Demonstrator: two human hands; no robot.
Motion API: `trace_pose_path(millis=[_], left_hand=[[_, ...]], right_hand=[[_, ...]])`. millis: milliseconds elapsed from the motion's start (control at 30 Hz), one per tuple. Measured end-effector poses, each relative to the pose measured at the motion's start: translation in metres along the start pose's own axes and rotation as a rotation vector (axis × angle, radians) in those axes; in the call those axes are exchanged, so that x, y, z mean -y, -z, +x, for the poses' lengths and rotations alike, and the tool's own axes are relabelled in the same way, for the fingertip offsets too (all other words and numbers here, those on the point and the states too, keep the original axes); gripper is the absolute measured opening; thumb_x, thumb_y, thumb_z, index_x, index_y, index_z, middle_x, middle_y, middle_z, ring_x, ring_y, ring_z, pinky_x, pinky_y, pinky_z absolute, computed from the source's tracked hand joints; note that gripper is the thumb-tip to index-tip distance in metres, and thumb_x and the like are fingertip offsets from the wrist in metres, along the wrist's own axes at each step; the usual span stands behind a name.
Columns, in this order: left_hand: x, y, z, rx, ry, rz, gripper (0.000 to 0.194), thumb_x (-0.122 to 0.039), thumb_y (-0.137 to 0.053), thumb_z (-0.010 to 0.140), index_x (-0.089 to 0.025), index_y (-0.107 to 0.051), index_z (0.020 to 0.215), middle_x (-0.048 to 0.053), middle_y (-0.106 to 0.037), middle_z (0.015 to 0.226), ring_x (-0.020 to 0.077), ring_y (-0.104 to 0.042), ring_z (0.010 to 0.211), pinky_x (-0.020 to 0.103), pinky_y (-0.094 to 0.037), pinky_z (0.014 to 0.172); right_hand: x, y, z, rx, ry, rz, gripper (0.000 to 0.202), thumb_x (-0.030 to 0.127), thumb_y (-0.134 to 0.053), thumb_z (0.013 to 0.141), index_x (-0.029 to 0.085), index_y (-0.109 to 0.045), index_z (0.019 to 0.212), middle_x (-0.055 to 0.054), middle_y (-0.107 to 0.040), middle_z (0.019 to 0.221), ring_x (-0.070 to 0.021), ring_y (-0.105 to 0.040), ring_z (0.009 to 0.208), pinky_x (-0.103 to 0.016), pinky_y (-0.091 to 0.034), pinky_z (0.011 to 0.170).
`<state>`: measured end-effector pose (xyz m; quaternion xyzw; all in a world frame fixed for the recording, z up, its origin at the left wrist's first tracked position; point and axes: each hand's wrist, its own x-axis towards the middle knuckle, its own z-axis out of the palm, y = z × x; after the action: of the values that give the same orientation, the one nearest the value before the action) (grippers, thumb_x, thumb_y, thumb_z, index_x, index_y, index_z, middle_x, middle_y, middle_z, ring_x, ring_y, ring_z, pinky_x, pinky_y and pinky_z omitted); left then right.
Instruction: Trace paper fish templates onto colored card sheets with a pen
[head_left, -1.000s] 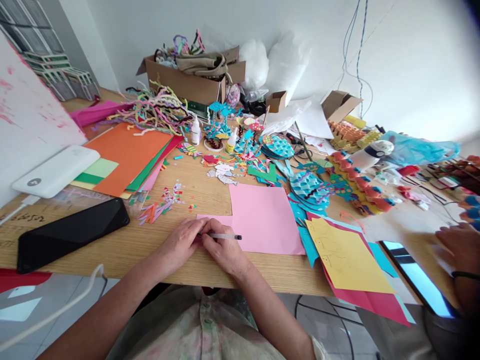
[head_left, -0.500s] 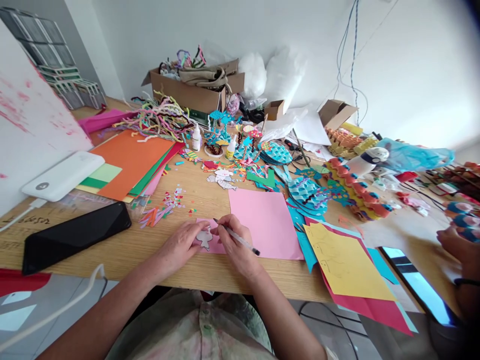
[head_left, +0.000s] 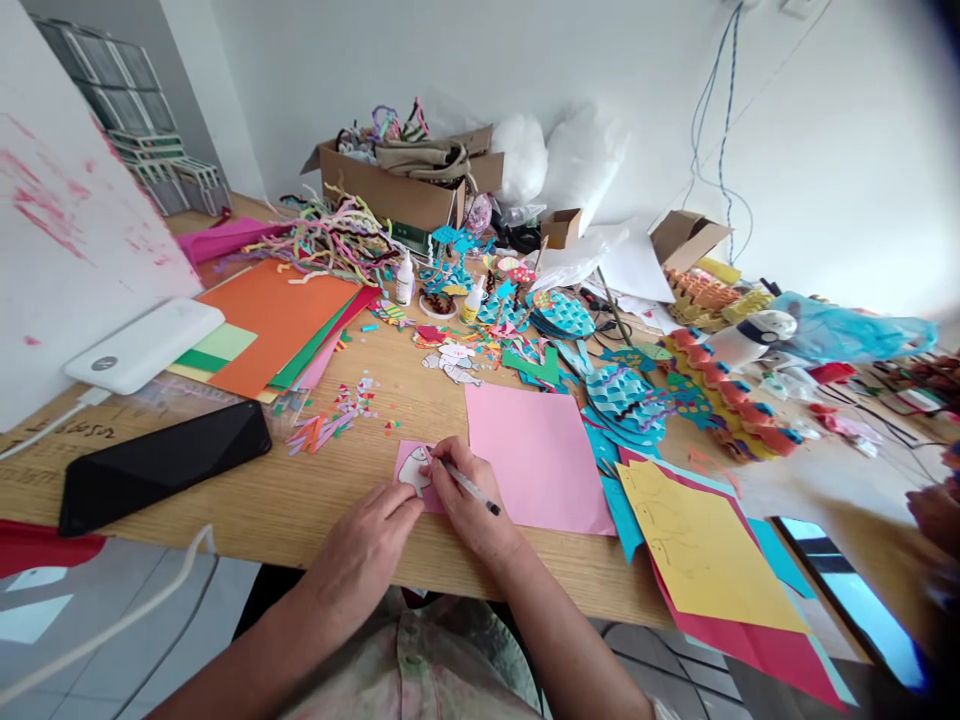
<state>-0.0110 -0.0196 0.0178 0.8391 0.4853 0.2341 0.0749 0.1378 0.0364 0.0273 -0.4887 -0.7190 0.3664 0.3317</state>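
A white fish-shaped cutout [head_left: 413, 470] lies on a small pink paper piece [head_left: 403, 449] near the table's front edge. My right hand [head_left: 469, 500] is closed on a pen [head_left: 474, 488], its tip at the cutout's right side. The fingertips of my left hand [head_left: 375, 530] rest at the cutout's lower edge, and the fingers are close together, pressing down. Right behind my right hand lies a large pink sheet [head_left: 536, 455].
A black phone [head_left: 165, 465] and a white power bank [head_left: 146, 345] are at left. Coloured sheets [head_left: 262, 320] lie behind them. Yellow paper [head_left: 705, 540] and a lit phone [head_left: 851, 590] are at right. Glue bottles [head_left: 404, 280] stand further back. Part of another person's hand [head_left: 934, 515] shows far right.
My left hand has moved from the cutout's left side to below it. The cutout has turned on the pink piece. The other person's hand has moved further out of view.
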Motion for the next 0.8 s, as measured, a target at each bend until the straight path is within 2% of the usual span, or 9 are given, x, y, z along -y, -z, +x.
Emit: trace_pose_path(millis=[100, 233, 333, 467, 667, 800], left_hand=[[-0.01, -0.01, -0.003, 0.012, 0.044, 0.031, 0.03, -0.004, -0.034, 0.083, -0.017, -0.056, 0.1, 0.008, -0.063, 0.102, 0.0196, -0.061, 0.093, 0.034, -0.052, 0.081], [-0.011, -0.022, -0.002, 0.014, 0.096, 0.077, 0.031, -0.006, -0.037, 0.081, -0.014, -0.054, 0.106, 0.013, -0.061, 0.111, 0.0236, -0.061, 0.097, 0.038, -0.052, 0.082], [-0.011, -0.022, 0.001, 0.032, 0.106, 0.115, 0.033, -0.005, -0.038, 0.08, -0.012, -0.054, 0.108, 0.014, -0.061, 0.112, 0.025, -0.061, 0.096, 0.04, -0.052, 0.081], [-0.012, -0.021, 0.002, 0.046, 0.092, 0.159, 0.032, -0.005, -0.037, 0.081, -0.014, -0.057, 0.104, 0.012, -0.063, 0.108, 0.0244, -0.062, 0.092, 0.039, -0.053, 0.077], [-0.009, -0.033, -0.005, 0.009, 0.083, 0.188, 0.037, -0.004, -0.034, 0.082, -0.012, -0.052, 0.114, 0.014, -0.061, 0.114, 0.0254, -0.062, 0.095, 0.041, -0.053, 0.078], [-0.008, -0.034, -0.007, -0.027, 0.082, 0.16, 0.039, -0.005, -0.031, 0.084, -0.013, -0.05, 0.117, 0.013, -0.061, 0.112, 0.025, -0.061, 0.097, 0.041, -0.052, 0.081]], right_hand=[[-0.001, 0.001, 0.001, 0.019, 0.004, -0.011, 0.008, 0.016, -0.041, 0.082, 0.022, -0.046, 0.084, 0.0, -0.061, 0.072, -0.0149, -0.06, 0.066, -0.025, -0.044, 0.061], [-0.002, 0.002, 0.002, 0.04, 0.012, -0.028, 0.009, 0.016, -0.042, 0.082, 0.022, -0.047, 0.085, -0.001, -0.062, 0.074, -0.0158, -0.061, 0.069, -0.026, -0.045, 0.063], [-0.001, 0.002, 0.002, 0.043, 0.018, -0.037, 0.009, 0.016, -0.043, 0.082, 0.022, -0.047, 0.085, -0.001, -0.062, 0.075, -0.0159, -0.06, 0.07, -0.026, -0.044, 0.064], [0.002, 0.006, 0.006, 0.067, 0.018, -0.051, 0.009, 0.016, -0.044, 0.081, 0.021, -0.05, 0.084, 0.0, -0.06, 0.071, -0.0141, -0.056, 0.064, -0.024, -0.042, 0.06], [0.011, 0.013, 0.023, 0.272, 0.035, 0.155, 0.008, 0.014, -0.047, 0.074, 0.019, -0.053, 0.074, 0.002, -0.058, 0.068, -0.0116, -0.052, 0.062, -0.021, -0.04, 0.057], [0.013, 0.011, 0.033, 0.4, 0.017, 0.157, 0.009, 0.01, -0.048, 0.068, 0.017, -0.053, 0.068, 0.003, -0.057, 0.064, -0.0103, -0.049, 0.057, -0.02, -0.038, 0.053]])
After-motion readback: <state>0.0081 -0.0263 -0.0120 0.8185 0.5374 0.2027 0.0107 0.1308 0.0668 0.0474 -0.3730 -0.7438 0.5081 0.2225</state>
